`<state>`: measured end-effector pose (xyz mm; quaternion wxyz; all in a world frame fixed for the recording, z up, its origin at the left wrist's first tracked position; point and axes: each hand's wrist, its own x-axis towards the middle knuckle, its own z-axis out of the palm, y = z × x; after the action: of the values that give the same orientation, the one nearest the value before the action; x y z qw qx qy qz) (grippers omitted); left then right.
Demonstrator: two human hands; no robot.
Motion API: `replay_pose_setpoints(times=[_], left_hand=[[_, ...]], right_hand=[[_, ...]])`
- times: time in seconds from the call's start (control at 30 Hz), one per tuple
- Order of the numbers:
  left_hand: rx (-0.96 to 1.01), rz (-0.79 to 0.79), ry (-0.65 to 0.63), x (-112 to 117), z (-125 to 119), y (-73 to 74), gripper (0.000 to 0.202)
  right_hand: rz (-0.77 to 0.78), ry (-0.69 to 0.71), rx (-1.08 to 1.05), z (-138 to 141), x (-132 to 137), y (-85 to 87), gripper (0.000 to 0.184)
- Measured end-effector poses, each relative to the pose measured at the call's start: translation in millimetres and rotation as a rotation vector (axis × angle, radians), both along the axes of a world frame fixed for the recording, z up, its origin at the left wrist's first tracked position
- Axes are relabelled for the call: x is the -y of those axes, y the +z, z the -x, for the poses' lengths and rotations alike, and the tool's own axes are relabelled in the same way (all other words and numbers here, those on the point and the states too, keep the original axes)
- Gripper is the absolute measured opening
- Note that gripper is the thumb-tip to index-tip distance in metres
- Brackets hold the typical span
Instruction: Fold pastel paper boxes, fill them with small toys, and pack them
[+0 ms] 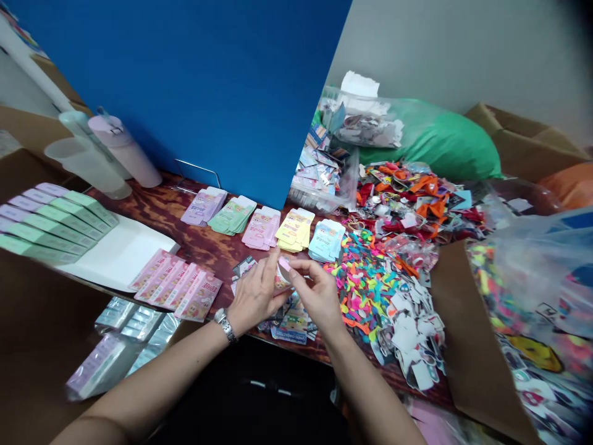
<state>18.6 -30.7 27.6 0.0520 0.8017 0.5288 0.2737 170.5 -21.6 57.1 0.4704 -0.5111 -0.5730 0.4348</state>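
Note:
My left hand (254, 295), with a metal watch at the wrist, and my right hand (315, 293) meet over the table's front edge. Both pinch a small pink flat carton (283, 264) held between their fingertips. Under the hands lie printed sticker sheets (291, 322). Just behind them sits a row of flat carton stacks: purple (204, 206), green (232, 214), pink (262, 227), yellow (295, 229) and light blue (327, 240). To the right spreads a heap of small bright balloons (364, 278).
Folded pink boxes (178, 285) lie left of my hands, green and purple boxes (53, 220) on a white tray (121, 254) further left. A blue board (208, 80) stands behind. Bottles (125, 151), silver packets (132, 324), a green bag (435, 142) and cardboard boxes surround the wooden table (208, 250).

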Motion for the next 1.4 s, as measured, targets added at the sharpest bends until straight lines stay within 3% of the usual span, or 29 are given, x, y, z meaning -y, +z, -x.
replay_pose_setpoints(times=[0.17, 0.3, 0.4, 0.47, 0.53, 0.67, 0.73, 0.8, 0.87, 0.93, 1.03, 1.13, 1.23, 1.3, 1.4], left_hand=[[-0.171, 0.019, 0.053, -1, 0, 7.1, 0.096], [-0.274, 0.071, 0.068, 0, -3, 12.0, 0.098], [-0.298, 0.137, 0.07, 0, -5, 14.8, 0.09], [-0.303, 0.137, 0.048, -2, -1, 17.0, 0.084], [-0.276, 0.042, 0.0, -5, 7, 19.2, 0.085], [0.046, -0.211, -0.101, -13, 24, 21.4, 0.116], [0.261, -0.158, -0.175, -15, 26, 20.5, 0.122], [0.428, -0.052, -0.25, -15, 25, 19.3, 0.112], [0.552, 0.023, -0.271, -15, 26, 18.4, 0.095], [0.649, 0.076, -0.217, -14, 30, 17.6, 0.082], [0.756, 0.185, -0.085, -15, 41, 14.8, 0.077], [0.791, 0.286, -0.045, -15, 48, 11.0, 0.079], [0.71, 0.339, -0.054, -14, 53, 8.9, 0.085], [0.656, 0.36, -0.081, -12, 56, 8.5, 0.089], [0.64, 0.374, -0.1, -11, 62, 8.2, 0.089]], right_hand=[[-0.263, -0.001, 0.335, 3, 10, 5.2, 0.02], [-0.412, -0.048, 0.422, 13, 24, -10.6, 0.042], [-0.449, -0.041, 0.416, 18, 29, -22.7, 0.046], [-0.37, -0.002, 0.362, 14, 24, -26.5, 0.043], [-0.226, -0.033, 0.222, 7, 12, -27.0, 0.036], [0.03, -0.318, -0.28, -1, -12, -23.3, 0.034], [0.118, -0.283, -0.434, 5, -15, -20.6, 0.035], [0.176, -0.102, -0.438, 13, -12, -19.3, 0.032], [0.163, 0.103, -0.312, 14, -8, -20.9, 0.034], [0.073, 0.249, -0.04, 7, -9, -25.8, 0.038], [-0.069, 0.368, 0.533, -7, -16, -36.2, 0.045], [-0.079, 0.457, 0.948, -6, -19, -44.7, 0.058], [-0.039, 0.476, 1.114, 5, -18, -48.6, 0.056], [-0.009, 0.481, 1.137, 10, -18, -49.2, 0.05], [0.034, 0.49, 1.117, 8, -23, -48.3, 0.058]])
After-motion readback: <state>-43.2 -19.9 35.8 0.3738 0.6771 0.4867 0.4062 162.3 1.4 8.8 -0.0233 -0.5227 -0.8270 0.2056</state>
